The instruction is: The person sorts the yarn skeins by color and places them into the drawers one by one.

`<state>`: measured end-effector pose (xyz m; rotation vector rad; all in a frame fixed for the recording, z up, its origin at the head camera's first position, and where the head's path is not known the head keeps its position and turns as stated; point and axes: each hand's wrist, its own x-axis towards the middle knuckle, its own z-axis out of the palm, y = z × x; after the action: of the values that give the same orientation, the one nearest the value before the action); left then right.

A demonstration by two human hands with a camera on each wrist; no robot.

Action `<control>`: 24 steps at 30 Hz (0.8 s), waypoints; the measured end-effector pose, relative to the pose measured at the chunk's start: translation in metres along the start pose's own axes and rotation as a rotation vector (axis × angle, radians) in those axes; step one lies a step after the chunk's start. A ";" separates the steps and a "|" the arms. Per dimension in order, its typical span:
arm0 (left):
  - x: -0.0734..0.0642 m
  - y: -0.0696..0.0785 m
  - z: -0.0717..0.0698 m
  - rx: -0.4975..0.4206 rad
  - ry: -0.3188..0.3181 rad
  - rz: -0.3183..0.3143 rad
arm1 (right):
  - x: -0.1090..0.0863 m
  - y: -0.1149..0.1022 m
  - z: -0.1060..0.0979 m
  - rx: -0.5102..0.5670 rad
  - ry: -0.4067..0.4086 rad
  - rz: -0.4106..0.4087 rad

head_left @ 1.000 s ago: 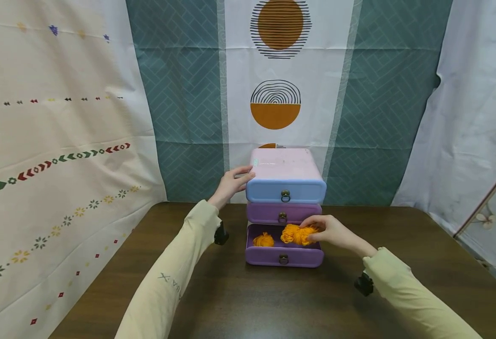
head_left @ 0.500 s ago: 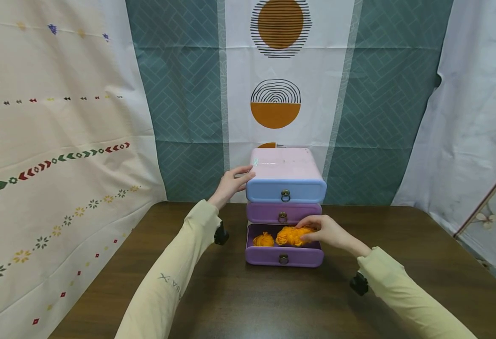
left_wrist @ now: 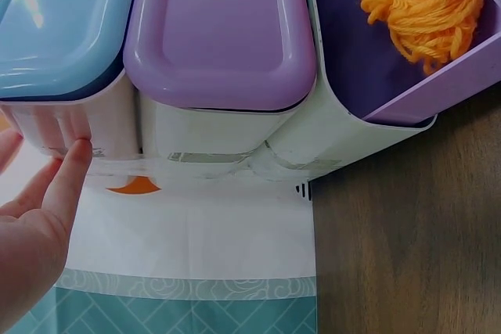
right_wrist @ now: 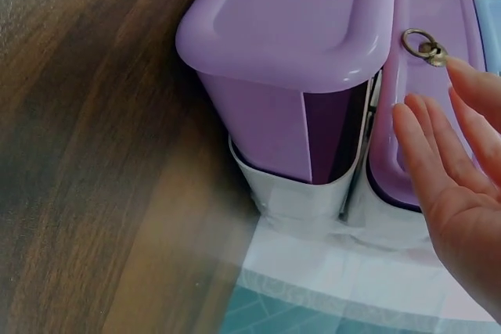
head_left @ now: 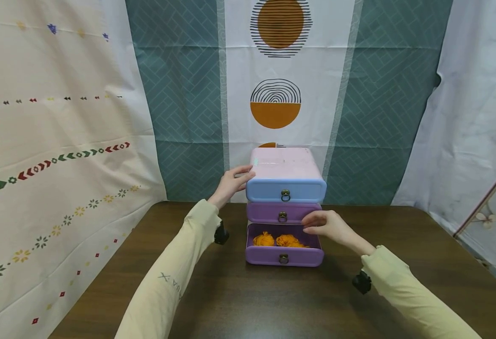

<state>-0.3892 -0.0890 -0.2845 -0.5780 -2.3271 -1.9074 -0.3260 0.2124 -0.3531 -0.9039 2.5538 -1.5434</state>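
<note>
A small three-tier drawer chest stands on the table, with a blue top drawer (head_left: 264, 191), a purple middle drawer (head_left: 260, 213) and a purple bottom drawer (head_left: 264, 256) that is pulled out. Two orange yarn bundles lie in the bottom drawer: a left yarn bundle (head_left: 264, 239) and a right yarn bundle (head_left: 289, 241). My left hand (head_left: 232, 182) rests its fingertips against the upper left side of the chest. Above the right end of the pulled-out drawer hovers my right hand (head_left: 329, 227), holding nothing, its fingers loosely bent near the middle drawer's front.
The dark wooden table (head_left: 248, 301) extends in front and to both sides. Behind the chest hangs a green and white patterned curtain (head_left: 188, 117). A cream patterned cloth (head_left: 61, 188) borders the left side, and a pale marbled cloth (head_left: 476, 117) the right.
My right hand lowered a yarn bundle into the bottom drawer, let go of it and rose slightly. My left hand has stayed on the chest's side.
</note>
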 end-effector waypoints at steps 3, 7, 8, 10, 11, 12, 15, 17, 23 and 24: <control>0.001 0.000 0.000 0.001 0.001 -0.006 | 0.000 -0.001 -0.001 -0.005 0.014 -0.010; 0.000 0.003 -0.001 -0.021 -0.014 -0.026 | -0.001 -0.003 0.001 -0.025 0.049 -0.022; -0.001 0.005 -0.001 -0.028 -0.020 -0.031 | -0.001 -0.004 0.001 -0.022 0.060 -0.022; -0.004 0.011 0.000 -0.034 -0.032 -0.037 | -0.002 -0.006 0.002 0.001 0.072 -0.018; -0.005 0.015 0.000 -0.035 -0.036 -0.039 | -0.003 -0.007 0.002 0.021 0.072 -0.016; -0.007 0.018 0.000 -0.032 -0.040 -0.040 | -0.003 -0.008 0.003 0.041 0.070 -0.016; -0.012 0.025 0.001 -0.014 -0.042 -0.040 | -0.005 -0.012 0.006 0.105 0.050 -0.017; -0.012 0.027 0.001 -0.009 -0.042 -0.039 | -0.007 -0.014 0.008 0.145 0.034 -0.015; -0.012 0.026 0.002 -0.006 -0.043 -0.038 | -0.010 -0.018 0.015 0.192 0.028 0.032; -0.011 0.026 0.001 -0.009 -0.042 -0.039 | -0.011 -0.019 0.017 0.179 0.028 0.037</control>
<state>-0.3699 -0.0864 -0.2640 -0.5831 -2.3737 -1.9423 -0.3033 0.1980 -0.3492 -0.8155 2.3869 -1.7518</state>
